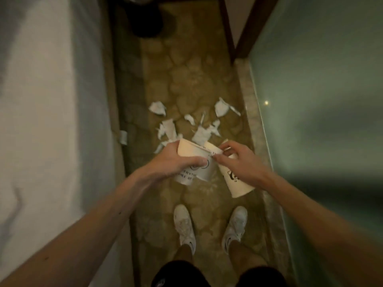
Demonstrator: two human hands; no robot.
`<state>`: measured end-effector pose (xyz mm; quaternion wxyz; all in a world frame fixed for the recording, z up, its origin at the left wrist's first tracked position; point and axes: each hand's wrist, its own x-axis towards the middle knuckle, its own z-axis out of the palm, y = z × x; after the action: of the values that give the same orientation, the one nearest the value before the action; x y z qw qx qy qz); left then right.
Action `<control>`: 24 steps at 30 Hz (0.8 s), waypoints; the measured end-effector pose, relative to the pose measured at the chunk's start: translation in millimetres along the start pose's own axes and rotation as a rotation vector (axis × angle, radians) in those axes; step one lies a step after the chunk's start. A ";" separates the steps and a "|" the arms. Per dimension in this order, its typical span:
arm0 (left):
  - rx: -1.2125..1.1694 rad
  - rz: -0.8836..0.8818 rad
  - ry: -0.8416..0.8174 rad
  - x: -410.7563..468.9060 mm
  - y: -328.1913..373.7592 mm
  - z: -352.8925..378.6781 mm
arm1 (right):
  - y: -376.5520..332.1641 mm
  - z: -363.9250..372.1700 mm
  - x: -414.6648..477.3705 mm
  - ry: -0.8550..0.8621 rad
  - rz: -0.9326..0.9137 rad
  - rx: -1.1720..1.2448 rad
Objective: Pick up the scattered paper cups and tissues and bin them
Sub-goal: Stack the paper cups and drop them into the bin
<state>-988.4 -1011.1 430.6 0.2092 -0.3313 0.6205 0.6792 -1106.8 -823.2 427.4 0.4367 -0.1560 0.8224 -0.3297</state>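
Paper cups [207,162] are up off the floor [199,79], held in front of the person over its middle strip. The left hand [178,160] wraps the wall of the left cup [187,150], with what looks like a second cup tucked against it. The right hand [238,160] curls round the right cup [238,183], its fingertips pinching where the rims meet.

The left cup's long axis runs far to near, mouth away from the person and base toward them. The right cup slants, mouth toward the far left and base toward the near right edge of the floor.

If the cups are being nested, these crossed axes could jam rim against rim and dent the thin paper. A cup could also slip from the pinch and drop. Tissues [167,129] lie torn across the floor's middle, one scrap at its left edge. Full hands may miss small bits. A dark shape at the far end may be the bin [145,21].
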 end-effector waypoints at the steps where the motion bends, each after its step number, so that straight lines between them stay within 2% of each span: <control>1: 0.007 0.026 0.009 -22.4 17.9 -13.9 | -29.2 -4.0 -8.7 0.006 -0.030 0.004; 6: -0.024 0.144 0.139 -105.2 90.2 -67.7 | -137.5 -20.7 -41.9 0.040 -0.160 0.111; 11: -0.075 0.206 0.185 -139.0 141.5 -88.8 | -198.0 -45.9 -53.4 0.037 -0.208 0.191; 18: -0.191 0.191 0.320 -109.2 204.6 -115.7 | -254.3 -89.4 2.3 -0.020 -0.226 0.314; 24: -0.176 0.191 0.454 -75.2 270.2 -159.7 | -318.7 -126.9 72.4 -0.098 -0.279 0.347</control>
<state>-1093.8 -1196.8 672.7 -0.0302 -0.4323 0.6185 0.6555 -1262.3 -1045.0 650.0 0.4464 -0.2063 0.7017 -0.5155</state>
